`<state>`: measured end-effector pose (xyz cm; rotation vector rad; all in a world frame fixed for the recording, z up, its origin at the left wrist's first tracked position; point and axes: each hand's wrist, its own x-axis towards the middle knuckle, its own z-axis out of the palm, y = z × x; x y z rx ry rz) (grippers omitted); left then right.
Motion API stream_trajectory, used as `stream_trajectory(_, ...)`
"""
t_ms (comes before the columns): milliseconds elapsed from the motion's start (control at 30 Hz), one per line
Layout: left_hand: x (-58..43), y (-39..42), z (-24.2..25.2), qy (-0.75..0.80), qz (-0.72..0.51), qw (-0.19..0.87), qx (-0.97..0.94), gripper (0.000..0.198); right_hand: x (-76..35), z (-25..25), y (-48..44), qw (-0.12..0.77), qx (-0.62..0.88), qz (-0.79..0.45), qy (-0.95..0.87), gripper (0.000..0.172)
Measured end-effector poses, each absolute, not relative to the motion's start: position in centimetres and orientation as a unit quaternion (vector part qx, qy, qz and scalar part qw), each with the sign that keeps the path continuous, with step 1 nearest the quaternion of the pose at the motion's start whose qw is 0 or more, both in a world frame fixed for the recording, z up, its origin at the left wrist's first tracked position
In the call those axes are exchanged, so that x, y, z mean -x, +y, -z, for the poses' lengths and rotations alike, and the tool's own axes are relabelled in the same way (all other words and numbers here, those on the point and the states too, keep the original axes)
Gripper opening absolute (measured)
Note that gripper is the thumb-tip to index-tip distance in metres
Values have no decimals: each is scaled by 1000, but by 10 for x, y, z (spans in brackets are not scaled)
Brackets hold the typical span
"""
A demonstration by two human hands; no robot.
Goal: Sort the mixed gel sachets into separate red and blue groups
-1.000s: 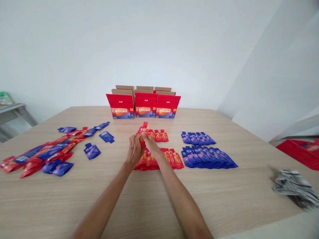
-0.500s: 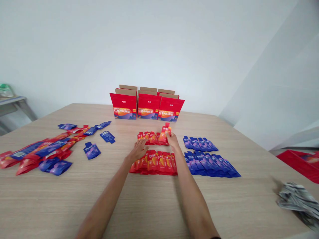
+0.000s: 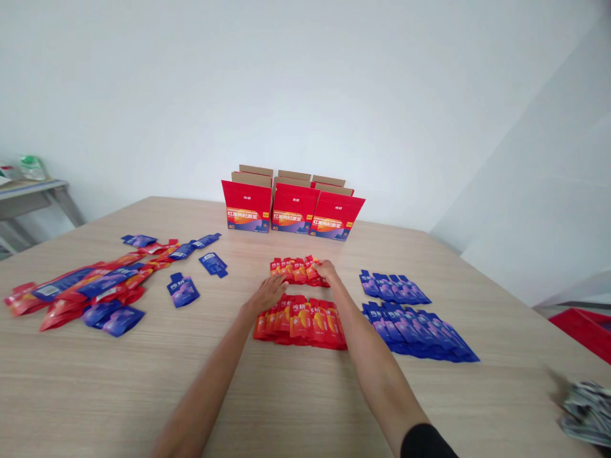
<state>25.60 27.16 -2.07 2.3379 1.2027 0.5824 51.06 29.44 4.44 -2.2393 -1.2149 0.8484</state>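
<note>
My right hand (image 3: 326,270) pinches a red pouch (image 3: 311,268) at the right end of the back row, low against the row. At the left end of that row my left hand (image 3: 270,292) rests with its fingers stretched out over the red pouches (image 3: 287,268). Nearer to me lies a front row of overlapping red pouches (image 3: 301,318), partly covered by my right forearm. To the right, blue pouches form a back row (image 3: 394,287) and a longer front row (image 3: 422,331).
Three red boxes (image 3: 293,207) with raised flaps stand at the back of the table (image 3: 191,381). A mixed heap of red and blue pouches (image 3: 105,280) lies at the left, with a single blue pouch (image 3: 182,291) beside it. Crumpled striped cloth (image 3: 587,410) is at the right edge.
My right hand has lowered the red pouch from upright onto the right end of the back row. My left hand stays by the left end. The view has shifted slightly.
</note>
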Motion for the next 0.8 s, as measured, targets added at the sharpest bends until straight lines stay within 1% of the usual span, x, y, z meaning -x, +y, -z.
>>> stream_trajectory(367,-252,278,23,413,-258,235,-841,56,-499,-57,289,116,853,-204,-467,40)
stream_trajectory(600,-252,278,18,412,-287,243,-830,57,-494,-60,278,80,862,-154,-475,39)
stream_trajectory(800,-254,274,20,429,-285,245,-821,57,-488,-66,272,69,865,-122,-482,39)
